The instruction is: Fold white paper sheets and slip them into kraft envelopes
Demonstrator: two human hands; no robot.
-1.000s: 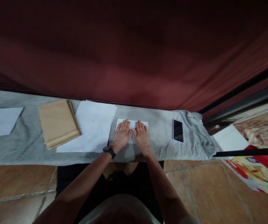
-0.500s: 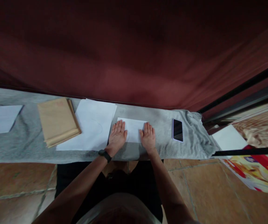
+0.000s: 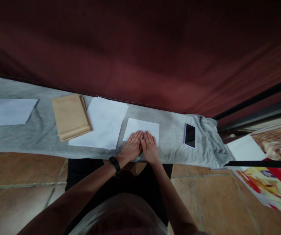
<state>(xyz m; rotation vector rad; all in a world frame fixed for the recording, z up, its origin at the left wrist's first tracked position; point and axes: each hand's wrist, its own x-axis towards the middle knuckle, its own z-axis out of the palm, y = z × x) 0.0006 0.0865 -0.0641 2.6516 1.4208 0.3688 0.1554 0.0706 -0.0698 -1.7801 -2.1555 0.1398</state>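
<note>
A folded white sheet of paper (image 3: 142,128) lies on the grey cloth (image 3: 172,140) straight in front of me. My left hand (image 3: 131,148), with a black watch on its wrist, lies flat on the sheet's near edge with fingers stretched out. My right hand (image 3: 149,147) rests flat beside it, fingers out, the two hands touching at the fingertips. Neither hand holds anything.
Left of the sheet lie a stack of white paper (image 3: 101,122), a pile of brown envelopes (image 3: 70,116) and another white sheet (image 3: 7,111). A dark phone (image 3: 190,135) lies to the right. A dark red curtain (image 3: 140,58) hangs behind. Tiled floor (image 3: 216,195) lies below.
My hands slid apart across the sheet, then came back together at its near edge. The view has shifted so everything sits a little to the right.
</note>
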